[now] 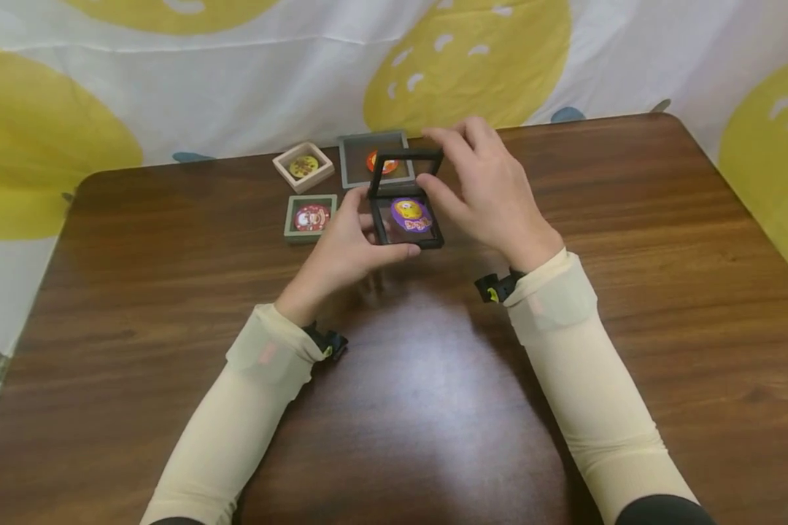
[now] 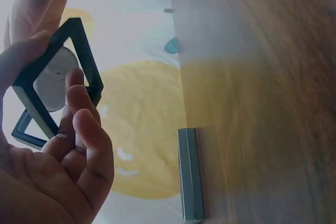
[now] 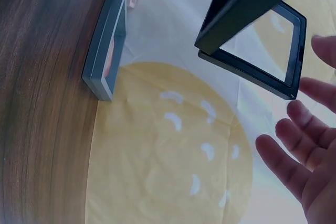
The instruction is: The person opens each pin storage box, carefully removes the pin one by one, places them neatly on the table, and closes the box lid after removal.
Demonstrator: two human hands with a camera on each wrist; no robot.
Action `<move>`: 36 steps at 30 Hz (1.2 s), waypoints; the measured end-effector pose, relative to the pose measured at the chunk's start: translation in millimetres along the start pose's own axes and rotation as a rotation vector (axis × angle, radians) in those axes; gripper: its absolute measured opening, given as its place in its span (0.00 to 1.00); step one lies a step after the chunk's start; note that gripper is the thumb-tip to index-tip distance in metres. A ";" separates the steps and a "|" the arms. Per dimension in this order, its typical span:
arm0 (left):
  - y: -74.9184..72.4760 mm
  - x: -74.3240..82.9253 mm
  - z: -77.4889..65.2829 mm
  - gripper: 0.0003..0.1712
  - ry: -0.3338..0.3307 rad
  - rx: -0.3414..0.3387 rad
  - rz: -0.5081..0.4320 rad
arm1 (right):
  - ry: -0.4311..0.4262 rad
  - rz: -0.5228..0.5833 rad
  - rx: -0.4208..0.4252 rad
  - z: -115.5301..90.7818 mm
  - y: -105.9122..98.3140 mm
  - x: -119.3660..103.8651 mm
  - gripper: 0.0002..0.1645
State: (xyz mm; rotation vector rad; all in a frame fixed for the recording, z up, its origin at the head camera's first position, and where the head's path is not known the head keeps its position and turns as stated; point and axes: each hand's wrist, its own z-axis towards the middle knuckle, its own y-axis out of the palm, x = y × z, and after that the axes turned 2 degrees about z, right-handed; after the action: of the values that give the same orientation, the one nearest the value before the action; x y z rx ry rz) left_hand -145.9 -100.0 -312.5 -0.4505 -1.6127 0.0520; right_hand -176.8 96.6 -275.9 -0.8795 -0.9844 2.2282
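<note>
A black hinged display frame (image 1: pixel 406 243) stands swung apart above the table, its lid (image 1: pixel 373 175) tilted up at the back. In its lower half lies a purple sticker-like disc (image 1: pixel 404 221) with a yellow cartoon figure; its grey back shows in the left wrist view. My left hand (image 1: pixel 351 244) holds that lower half, thumb along the near edge and fingers at the left side and underneath. Beside the lid, my right hand (image 1: pixel 486 193) has its thumb and fingers spread apart. In the right wrist view the right fingers (image 3: pixel 294 169) are extended close to the lid's corner.
Behind the hands sit a grey frame (image 1: pixel 361 182) with an orange-red disc and a pale pink frame (image 1: pixel 284 173) with a yellow disc. A green frame (image 1: pixel 298 238) with a red disc lies left of the left hand. The patterned cloth (image 1: pixel 269 80) hangs behind the table's back edge.
</note>
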 end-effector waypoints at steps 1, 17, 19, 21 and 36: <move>0.5 0.1 0.2 0.56 0.007 -0.003 -0.003 | 0.002 0.005 0.015 -0.5 -0.2 0.0 0.28; -0.7 -0.3 2.8 0.55 0.050 0.126 -0.019 | -0.028 0.000 -0.144 -3.9 3.0 -4.1 0.25; -0.5 -0.7 2.9 0.54 0.054 0.132 -0.019 | -0.037 -0.001 -0.158 -4.3 3.9 -5.1 0.27; -0.3 -0.7 2.8 0.54 0.056 0.132 -0.022 | -0.043 -0.008 -0.170 -4.6 4.4 -5.7 0.27; 0.2 0.0 0.1 0.54 0.054 0.122 -0.036 | -0.080 0.002 -0.197 -4.2 6.2 -4.5 0.24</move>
State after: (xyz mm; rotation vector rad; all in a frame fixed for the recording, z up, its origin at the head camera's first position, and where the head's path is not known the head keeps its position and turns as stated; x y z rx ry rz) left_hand -145.9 -99.7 -312.5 -0.3260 -1.5548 0.1099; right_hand -172.2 91.7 -281.4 -0.8803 -1.2583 2.2105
